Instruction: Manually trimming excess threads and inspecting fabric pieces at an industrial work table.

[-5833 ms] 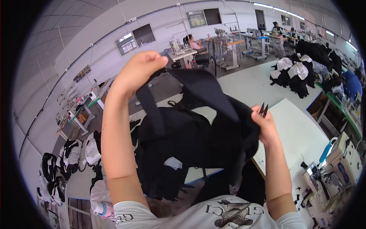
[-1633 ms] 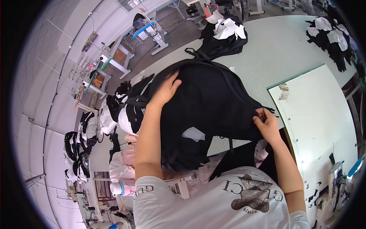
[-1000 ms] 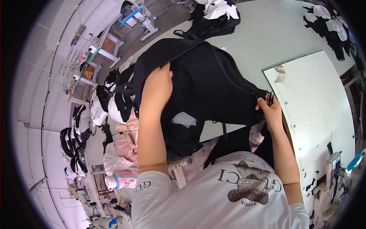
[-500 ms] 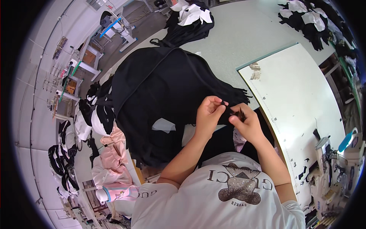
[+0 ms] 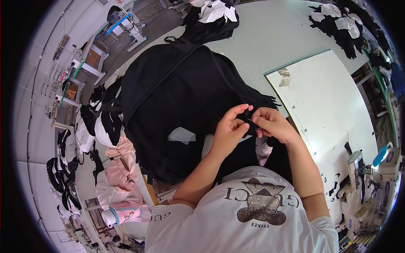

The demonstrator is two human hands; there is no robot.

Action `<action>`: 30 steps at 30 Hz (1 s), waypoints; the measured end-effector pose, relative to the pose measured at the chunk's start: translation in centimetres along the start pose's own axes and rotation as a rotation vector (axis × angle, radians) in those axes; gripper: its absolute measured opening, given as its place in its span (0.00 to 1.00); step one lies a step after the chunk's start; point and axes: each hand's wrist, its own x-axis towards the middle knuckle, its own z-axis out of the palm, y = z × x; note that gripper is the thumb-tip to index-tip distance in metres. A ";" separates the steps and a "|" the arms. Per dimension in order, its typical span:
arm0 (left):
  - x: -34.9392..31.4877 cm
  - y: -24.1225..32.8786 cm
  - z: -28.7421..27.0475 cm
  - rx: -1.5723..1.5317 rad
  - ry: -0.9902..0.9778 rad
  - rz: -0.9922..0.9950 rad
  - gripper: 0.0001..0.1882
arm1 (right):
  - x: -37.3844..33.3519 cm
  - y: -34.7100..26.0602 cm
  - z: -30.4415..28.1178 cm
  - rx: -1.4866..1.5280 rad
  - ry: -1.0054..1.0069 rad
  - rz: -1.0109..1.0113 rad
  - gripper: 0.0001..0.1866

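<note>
A large heap of black fabric is spread over the table in front of me, its far right end cut into narrow strips. At its near right side my left hand pinches a small black piece of the fabric between thumb and fingers. My right hand is closed close beside it, thumb and forefinger on the same black piece. A thin light glint shows at the right fingertips; what makes it is too small to tell. Something dark sticks out below the right fingers, mostly hidden. Patterned pale cloth hangs beneath the right hand.
A white board with a marked edge lies to the right, near a sewing machine. Black and white cloth piles lie at the far right. Pink fabric and a pink bottle are at the left. A white scrap rests on the black fabric.
My right hand has turned and moved its fingertips in toward the left hand. The dark pointed thing in the right palm is now mostly hidden. The left fingers have spread slightly.
</note>
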 end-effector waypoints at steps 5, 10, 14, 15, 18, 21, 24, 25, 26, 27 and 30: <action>-0.2 0.2 -0.3 0.013 0.006 -0.011 0.29 | 0.6 -0.6 1.0 0.035 -0.033 -0.017 0.08; -0.2 0.4 -0.3 0.000 0.006 -0.019 0.29 | 0.8 -0.5 1.1 0.060 -0.021 -0.014 0.08; -0.1 0.3 -0.3 0.010 0.003 -0.015 0.29 | 0.8 -0.3 0.9 0.107 -0.033 -0.007 0.10; 0.0 0.2 -0.3 0.012 0.002 -0.024 0.29 | 0.9 -0.2 0.8 0.129 -0.030 -0.004 0.10; 0.0 0.1 -0.3 0.012 -0.012 -0.038 0.30 | 0.7 -0.4 1.0 0.113 -0.024 -0.013 0.11; 0.0 0.3 -0.2 0.002 -0.039 -0.027 0.31 | 0.8 -0.3 0.7 0.113 -0.025 -0.062 0.11; 0.0 0.1 0.0 0.005 -0.028 -0.012 0.34 | 0.6 -0.2 0.8 0.129 0.006 -0.076 0.11; 0.0 0.0 0.1 0.008 -0.023 -0.012 0.34 | 0.3 -0.2 0.6 0.118 0.037 -0.071 0.11; -0.1 -0.1 0.2 0.010 -0.017 0.001 0.36 | 0.0 -0.2 0.5 0.106 0.057 -0.064 0.11; -0.2 -0.3 0.4 0.013 -0.010 0.015 0.37 | -0.5 0.0 0.3 0.140 0.052 -0.064 0.11; -0.8 -2.7 1.1 0.093 0.037 0.069 0.39 | -1.6 2.2 0.2 0.016 0.006 -0.138 0.10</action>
